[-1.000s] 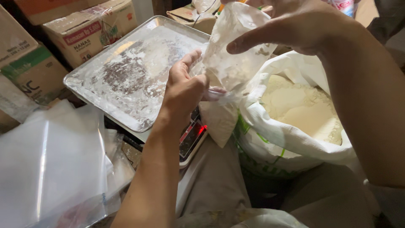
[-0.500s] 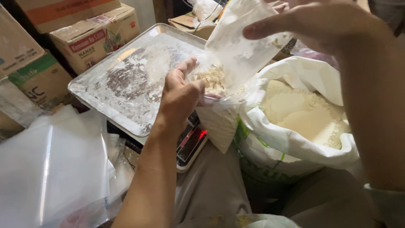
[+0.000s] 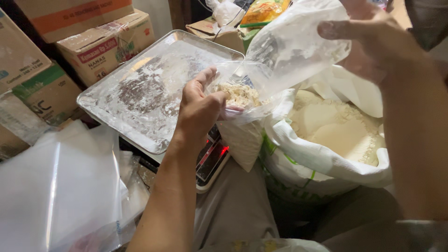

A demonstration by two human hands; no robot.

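Clear plastic bag (image 3: pixel 284 60) held up over the open white flour sack (image 3: pixel 336 140) at right, pale powder clumped in its low corner. Left hand (image 3: pixel 198 109) grips the bag's lower end, fingers closed on it. Right hand (image 3: pixel 373 42) pinches the upper end. Floured metal tray (image 3: pixel 144 93) sits left, on a scale (image 3: pixel 212 161).

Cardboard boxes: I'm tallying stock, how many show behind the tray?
4: top left box, box beneath it, left-edge box, green-striped box below. More may be hidden.
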